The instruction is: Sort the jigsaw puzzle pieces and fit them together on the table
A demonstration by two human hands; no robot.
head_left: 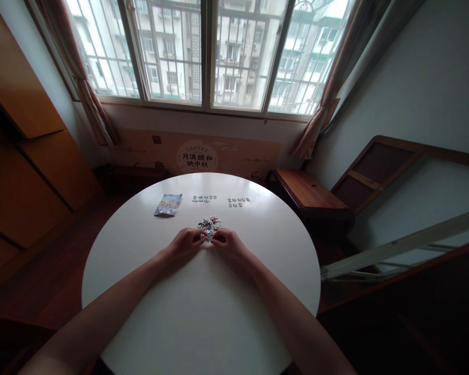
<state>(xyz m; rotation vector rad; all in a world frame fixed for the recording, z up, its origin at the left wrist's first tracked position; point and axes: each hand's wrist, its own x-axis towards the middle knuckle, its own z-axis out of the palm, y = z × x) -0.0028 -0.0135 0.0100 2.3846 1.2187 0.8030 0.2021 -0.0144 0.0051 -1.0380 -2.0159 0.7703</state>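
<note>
On the round white table (pixel 203 312) lies a small heap of jigsaw pieces (pixel 210 224). My left hand (pixel 187 242) and my right hand (pixel 229 244) rest on the tabletop just in front of the heap, fingertips almost meeting. Both hands have their fingers curled in a pinch on small puzzle pieces at the heap's near edge; which pieces is too small to make out. Farther back lie two short rows of loose pieces (pixel 204 198) (pixel 238 201). A colourful picture card (pixel 168 204) lies to the left of them.
A wooden bench (pixel 308 192) stands to the right behind the table, with a wooden frame (pixel 379 166) leaning on the wall. Wooden cabinets (pixel 27 172) fill the left side. A barred window (pixel 211 52) and a printed cardboard panel (pixel 197 155) are behind.
</note>
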